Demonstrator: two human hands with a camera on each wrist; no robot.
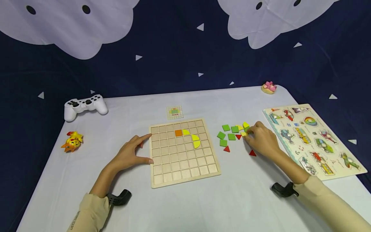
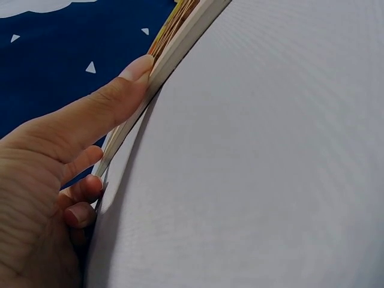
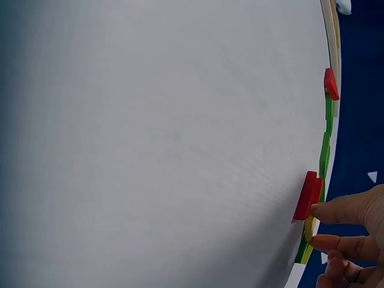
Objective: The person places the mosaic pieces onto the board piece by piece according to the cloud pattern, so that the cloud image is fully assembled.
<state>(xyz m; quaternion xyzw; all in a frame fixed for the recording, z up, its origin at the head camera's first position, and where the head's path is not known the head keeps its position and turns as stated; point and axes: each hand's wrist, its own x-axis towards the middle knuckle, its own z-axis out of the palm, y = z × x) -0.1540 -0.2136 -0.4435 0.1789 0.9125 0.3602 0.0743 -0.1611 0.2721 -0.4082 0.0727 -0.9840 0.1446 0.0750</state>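
A square wooden grid board (image 1: 171, 158) lies on the table, with an orange square (image 1: 178, 133) and several yellow quarter-circle pieces (image 1: 195, 138) in its upper cells. My left hand (image 1: 127, 154) touches the board's left edge with thumb and forefinger, spread apart and fairly straight. To the right of the board, my right hand (image 1: 262, 140) pinches a yellow quarter-circle piece (image 3: 309, 228) between thumb and forefinger, at the loose pieces. Around it lie several green squares (image 1: 231, 137), other yellow pieces and red triangles (image 1: 227, 149); my fingers partly hide some of them.
A small pattern card (image 1: 175, 112) lies behind the board. On the right is a picture puzzle board (image 1: 294, 149), with a pink ornament (image 1: 269, 87) beyond it. A white game controller (image 1: 86, 106) and a yellow-orange toy figure (image 1: 72, 142) are at the left.
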